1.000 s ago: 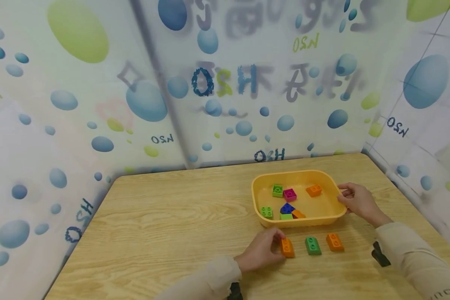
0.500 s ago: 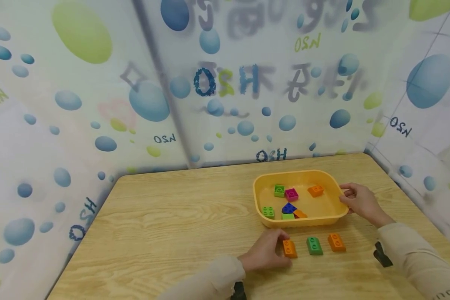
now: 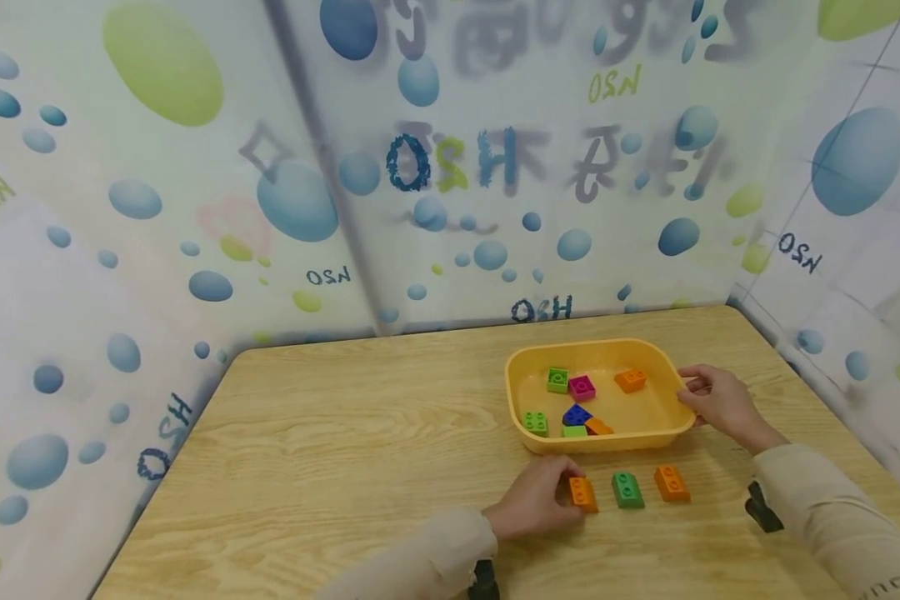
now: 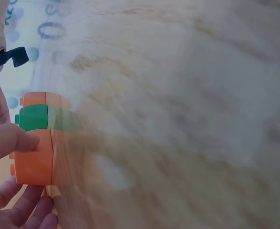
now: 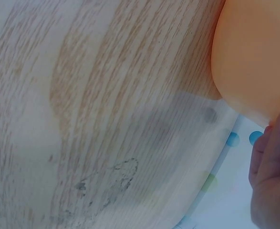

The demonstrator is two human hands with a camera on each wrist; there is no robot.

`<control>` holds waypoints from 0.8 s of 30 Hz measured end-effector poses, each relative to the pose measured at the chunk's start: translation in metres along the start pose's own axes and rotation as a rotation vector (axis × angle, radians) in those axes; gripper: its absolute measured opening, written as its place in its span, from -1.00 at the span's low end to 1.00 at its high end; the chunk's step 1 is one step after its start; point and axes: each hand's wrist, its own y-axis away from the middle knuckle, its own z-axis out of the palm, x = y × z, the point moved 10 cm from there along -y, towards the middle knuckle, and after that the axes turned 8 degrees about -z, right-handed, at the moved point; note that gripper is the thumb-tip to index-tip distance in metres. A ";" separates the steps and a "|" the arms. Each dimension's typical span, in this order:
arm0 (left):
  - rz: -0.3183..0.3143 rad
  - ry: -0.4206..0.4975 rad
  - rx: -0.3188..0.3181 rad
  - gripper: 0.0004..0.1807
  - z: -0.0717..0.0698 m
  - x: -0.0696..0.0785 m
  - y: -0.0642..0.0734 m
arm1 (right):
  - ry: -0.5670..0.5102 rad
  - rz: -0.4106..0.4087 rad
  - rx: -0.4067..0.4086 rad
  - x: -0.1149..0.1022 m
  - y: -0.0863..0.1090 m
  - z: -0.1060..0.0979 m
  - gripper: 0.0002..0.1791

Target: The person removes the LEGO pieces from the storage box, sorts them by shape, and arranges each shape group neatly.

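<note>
Left hand (image 3: 536,500): thumb and fingers pinch an orange brick (image 3: 582,494), which sits at the fingertips, just to the right of the palm, studs up on the bench (image 3: 360,433). In the left wrist view the thumb lies across the brick's near end face and the fingers bend round beneath it in that view, on the far side. Right of the pinched brick, and apart from the hand, a green brick (image 3: 627,490) and then a second orange brick (image 3: 672,483) stand in a row, studs up. Ahead of the left hand lies the yellow tray (image 3: 645,408), with light green, magenta, blue and orange bricks in it. Right hand (image 3: 720,404): grips the tray's right end, thumb and fingers bent at the rim; in the right wrist view part of this hand is cut off by the edge. Pose: left forearm enters from behind and left of its hand, low over the bench, back of hand up; right forearm reaches forward and leftward to its hand. Both sleeves are pale.
</note>
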 end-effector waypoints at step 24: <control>0.118 -0.078 -0.052 -0.51 -0.040 0.038 0.014 | -0.013 -0.016 0.013 0.000 0.000 0.000 -0.55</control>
